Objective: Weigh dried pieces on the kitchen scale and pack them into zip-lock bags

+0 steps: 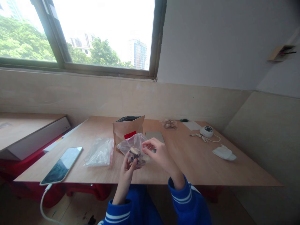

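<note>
1. My left hand is closed around the lower part of a clear zip bag, its fingers curled up around the film and the forearm rising steeply from my blue striped sleeve.
2. My right hand is held out over the table, wrist bent and fingers reaching across to the bag's side. The fingertips are at the film, but I can't tell whether they are pinching it.
3. The bag hangs just above the wooden table, with pale and dark chunks gathered low inside it. Thin film like this handles best with a cradling hold from below and a light pinch, so the chunks stay together.
4. Just left lie a second clear bag and a phone with a white cable.
5. Behind my hands stand a kraft paper pouch with a red label and a grey tablet.
6. Farther right are a white dome camera and a green-handled screwdriver.
</note>
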`<state>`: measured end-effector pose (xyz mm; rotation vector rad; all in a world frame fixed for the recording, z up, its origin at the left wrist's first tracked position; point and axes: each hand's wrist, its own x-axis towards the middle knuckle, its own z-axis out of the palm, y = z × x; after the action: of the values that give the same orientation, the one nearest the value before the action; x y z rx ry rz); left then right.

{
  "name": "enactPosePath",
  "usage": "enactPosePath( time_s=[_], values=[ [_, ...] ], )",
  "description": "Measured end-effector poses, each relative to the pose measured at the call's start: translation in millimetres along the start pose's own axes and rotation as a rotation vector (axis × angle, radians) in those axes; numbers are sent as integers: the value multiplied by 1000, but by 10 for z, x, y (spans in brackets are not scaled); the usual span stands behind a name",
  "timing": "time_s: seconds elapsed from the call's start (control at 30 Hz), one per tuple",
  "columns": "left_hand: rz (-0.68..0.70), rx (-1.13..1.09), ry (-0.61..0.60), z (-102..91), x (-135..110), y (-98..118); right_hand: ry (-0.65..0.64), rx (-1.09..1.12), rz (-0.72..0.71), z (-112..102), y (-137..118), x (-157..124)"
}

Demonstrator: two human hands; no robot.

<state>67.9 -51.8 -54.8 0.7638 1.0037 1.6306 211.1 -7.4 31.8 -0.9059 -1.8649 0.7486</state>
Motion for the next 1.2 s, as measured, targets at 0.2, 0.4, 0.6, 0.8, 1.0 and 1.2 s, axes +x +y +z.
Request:
enactPosePath(
  time_s=[0.2,0.4,0.6,0.8,1.0,1.2],
  values=[
    [-9,-5,71,-37,16,7,-267,76,79,118,169,85],
    [-14,53,60,-121,57,19,-537,270,84,140,238,156],
    [-7,70,89,-128,58,45,-518,368,137,160,294,200],
    [-34,-21,125,-102,45,32,-413,414,320,156,364,203],
    [-64,-97,120,-116,52,-11,-444,488,387,147,452,225],
    [-78,-138,105,-125,75,-45,-482,469,342,81,424,238]
  ],
)
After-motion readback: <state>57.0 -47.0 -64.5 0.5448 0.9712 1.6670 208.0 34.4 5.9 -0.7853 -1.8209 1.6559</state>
